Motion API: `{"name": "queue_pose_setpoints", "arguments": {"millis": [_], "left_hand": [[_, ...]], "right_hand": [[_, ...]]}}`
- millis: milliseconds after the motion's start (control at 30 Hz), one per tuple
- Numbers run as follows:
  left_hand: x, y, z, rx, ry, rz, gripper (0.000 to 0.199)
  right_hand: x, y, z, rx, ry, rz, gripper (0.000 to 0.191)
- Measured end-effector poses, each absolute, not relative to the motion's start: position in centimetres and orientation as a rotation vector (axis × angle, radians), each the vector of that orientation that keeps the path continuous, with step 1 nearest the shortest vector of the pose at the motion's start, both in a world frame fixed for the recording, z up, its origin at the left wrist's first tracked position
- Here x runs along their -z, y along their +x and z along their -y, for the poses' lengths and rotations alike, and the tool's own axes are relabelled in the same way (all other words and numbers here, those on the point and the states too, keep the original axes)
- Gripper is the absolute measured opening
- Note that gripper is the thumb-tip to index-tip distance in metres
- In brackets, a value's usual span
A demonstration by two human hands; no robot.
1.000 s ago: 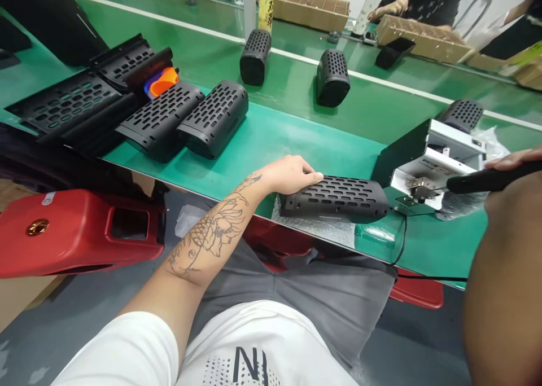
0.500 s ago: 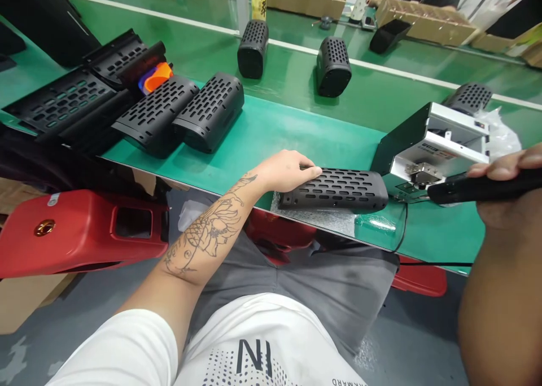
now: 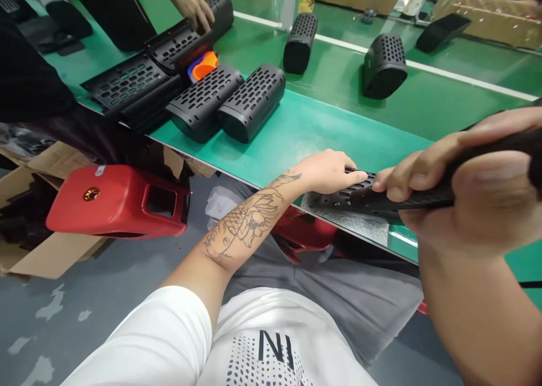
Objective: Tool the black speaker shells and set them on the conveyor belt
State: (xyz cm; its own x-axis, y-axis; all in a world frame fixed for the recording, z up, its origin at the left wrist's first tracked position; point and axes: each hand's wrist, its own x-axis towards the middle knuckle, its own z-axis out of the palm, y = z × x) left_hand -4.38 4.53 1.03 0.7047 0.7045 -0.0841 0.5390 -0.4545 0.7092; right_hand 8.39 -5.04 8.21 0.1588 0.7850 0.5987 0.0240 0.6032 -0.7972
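Note:
A black slotted housing (image 3: 334,200) lies on its side near the front edge of the green bench, on a patch of clear bubbly wrap. My left hand (image 3: 330,171) grips its left end from above, the fingertips curled over the far side. A dark cylindrical tool (image 3: 436,194) is wrapped in my right hand (image 3: 478,188), its front end pointing left at the housing. My right hand hides the housing's right part, so contact between tool and housing cannot be made out.
Two slotted housings (image 3: 256,101) sit left on the bench, beside open shells (image 3: 131,84) and an orange-and-blue item (image 3: 204,66). Two more stand upright (image 3: 385,64) beyond. Another person's hand (image 3: 190,5) reaches in at upper left. A red casing (image 3: 114,200) is below left.
My right hand has brought the tool leftward, over the housing. My left hand keeps its hold. Another person's hand has appeared at upper left. The view has shifted left.

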Motion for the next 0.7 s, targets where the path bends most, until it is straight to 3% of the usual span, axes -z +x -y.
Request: {"name": "queue_pose_setpoints", "arguments": {"millis": [700], "left_hand": [[0.3,-3.6,-5.2,-0.311,2.22,-0.895,0.027]], "right_hand": [[-6.1,9.0,2.8,-0.9,-0.632,1.564,0.03]]}}
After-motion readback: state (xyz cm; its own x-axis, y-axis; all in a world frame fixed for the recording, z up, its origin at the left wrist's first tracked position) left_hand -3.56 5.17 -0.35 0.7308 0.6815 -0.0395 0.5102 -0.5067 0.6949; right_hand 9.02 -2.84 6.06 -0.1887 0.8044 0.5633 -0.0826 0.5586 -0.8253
